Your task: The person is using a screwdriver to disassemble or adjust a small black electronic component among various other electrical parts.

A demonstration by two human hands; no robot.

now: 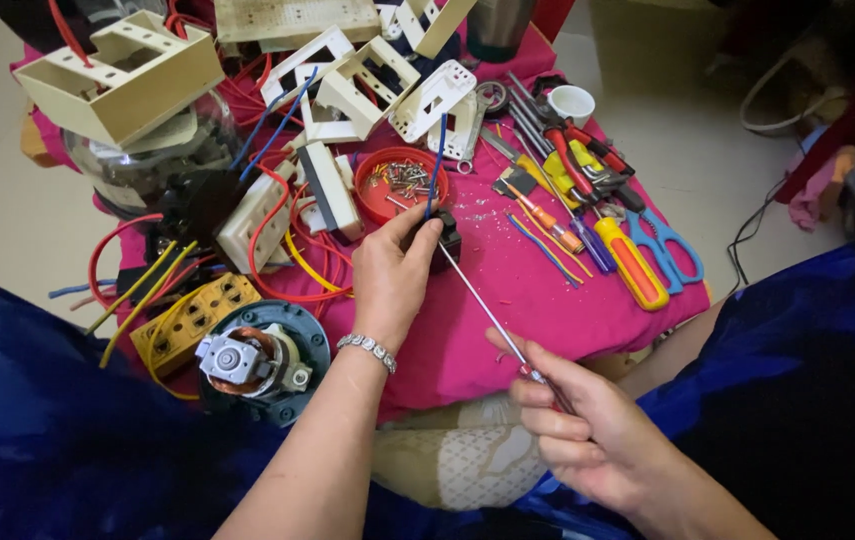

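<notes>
Cloth (547, 300) first — magenta, soft, wrinkled, covering the whole work surface through mid-frame, littered with small bits of cut insulation. Cream plastic switch housings (347, 80) piled along the top, hard and boxy, with red, blue and yellow wires (277, 250) looping through them at left. Motor (247, 358) at lower left, copper windings showing, sitting in a dark round base. Yellow socket block (187, 318) just above it. Red dish (402, 182) of screws upper centre, right behind my left hand. Hand tools at upper right: blue-handled scissors (669, 250), orange-yellow screwdriver (629, 262), red pliers (577, 160).

Key relation: small black part (444, 238), frame centre, pinched in my left hand (392, 275) — fingers closed on it, blue wire (437, 165) rising from it toward the top. My right hand (587, 430), lower right, is wrapped around the handle of a long thin screwdriver (492, 318). Shaft is bare polished steel, long axis running diagonally from lower right up-left, tip meeting the black part at its lower edge. Left hand is at the part; right hand sits well back down the shaft. Can't tell whether the tip is seated in a screw head — too small.
</notes>
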